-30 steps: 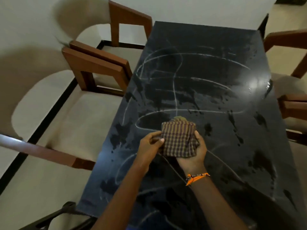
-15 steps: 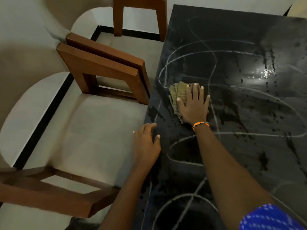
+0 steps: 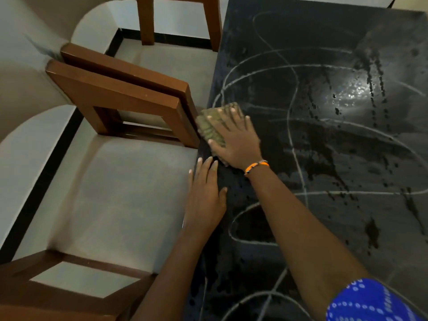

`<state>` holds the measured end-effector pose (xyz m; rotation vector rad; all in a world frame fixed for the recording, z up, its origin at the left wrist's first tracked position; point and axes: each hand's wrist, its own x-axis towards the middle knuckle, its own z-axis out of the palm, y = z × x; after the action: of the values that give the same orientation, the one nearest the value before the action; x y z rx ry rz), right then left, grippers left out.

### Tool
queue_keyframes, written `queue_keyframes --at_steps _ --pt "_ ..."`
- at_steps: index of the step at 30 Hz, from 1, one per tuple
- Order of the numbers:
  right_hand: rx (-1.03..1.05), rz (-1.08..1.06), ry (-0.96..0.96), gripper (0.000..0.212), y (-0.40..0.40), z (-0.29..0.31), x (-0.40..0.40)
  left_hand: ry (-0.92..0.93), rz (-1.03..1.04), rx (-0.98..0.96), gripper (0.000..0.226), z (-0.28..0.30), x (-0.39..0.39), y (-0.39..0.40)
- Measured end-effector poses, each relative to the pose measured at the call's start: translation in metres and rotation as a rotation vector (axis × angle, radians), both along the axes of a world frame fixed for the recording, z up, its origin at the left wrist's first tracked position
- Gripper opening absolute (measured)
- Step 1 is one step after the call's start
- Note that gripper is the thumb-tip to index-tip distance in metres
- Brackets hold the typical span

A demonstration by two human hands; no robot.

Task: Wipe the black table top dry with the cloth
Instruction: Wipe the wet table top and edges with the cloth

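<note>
The black table top fills the right side, glossy, with wet patches, droplets and pale curved wipe streaks. A folded olive-brown cloth lies at the table's left edge. My right hand, with an orange wristband, presses flat on the cloth, fingers spread over it. My left hand rests palm down on the table's left edge just below the cloth, holding nothing.
Wooden chair arms stand close to the table's left edge, almost touching the cloth. A beige seat cushion lies left of the table. Another wooden arm is at the bottom left. A blue dotted sleeve shows at the bottom right.
My right hand took the cloth from both hands, pressed it on the table and slid it left to the edge. My left hand let go and settled on the table edge.
</note>
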<state>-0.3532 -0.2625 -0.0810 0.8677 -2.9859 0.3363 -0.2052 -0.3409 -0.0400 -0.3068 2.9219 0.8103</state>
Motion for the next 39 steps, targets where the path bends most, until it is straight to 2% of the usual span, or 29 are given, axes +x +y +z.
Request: queue_keyframes --at_steps 3,8,10,12,15,20,24,26,28,32,35,39 --pt "0.025 -0.199 0.007 0.066 0.061 -0.003 -0.017 -0.046 -0.061 -0.029 0.068 0.0 -0.022 0.006" --pt "0.069 -0.564 0.007 0.074 0.175 0.0 -0.026 -0.149 -0.038 -0.008 0.073 -0.004 -0.041 0.011" --pt "0.037 -0.735 -0.004 0.082 0.178 0.0 -0.029 -0.149 -0.027 -0.011 0.074 -0.006 -0.043 0.01" --pt "0.016 -0.803 -0.003 0.086 0.155 0.0 -0.037 -0.153 -0.027 -0.009 0.075 -0.006 -0.044 0.008" --pt "-0.008 -0.661 -0.041 0.086 0.098 0.003 -0.053 -0.162 -0.033 0.006 0.075 -0.006 -0.045 0.008" --pt "0.018 -0.235 -0.082 0.066 -0.022 -0.001 -0.069 -0.119 -0.031 0.034 0.074 -0.009 -0.042 0.007" --pt "0.064 0.088 -0.056 0.064 -0.041 -0.004 -0.051 -0.106 -0.004 0.045 0.072 -0.006 -0.042 0.013" --pt "0.043 0.109 -0.027 0.066 -0.013 -0.001 -0.047 -0.081 -0.014 0.037 0.07 -0.004 -0.041 0.023" --pt "0.033 0.024 -0.031 0.07 0.029 0.0 -0.051 -0.057 -0.062 0.035 0.07 -0.002 -0.041 0.038" --pt "0.079 -0.229 -0.041 0.071 0.148 -0.002 -0.062 -0.083 -0.189 0.029 0.075 0.0 -0.049 0.071" --pt "0.163 -0.404 -0.048 0.068 0.249 -0.005 -0.059 -0.165 -0.196 -0.019 0.084 0.002 -0.055 0.084" --pt "0.175 -0.727 -0.073 0.083 0.324 0.004 -0.042 -0.198 -0.178 -0.023 0.089 0.005 -0.058 0.087"
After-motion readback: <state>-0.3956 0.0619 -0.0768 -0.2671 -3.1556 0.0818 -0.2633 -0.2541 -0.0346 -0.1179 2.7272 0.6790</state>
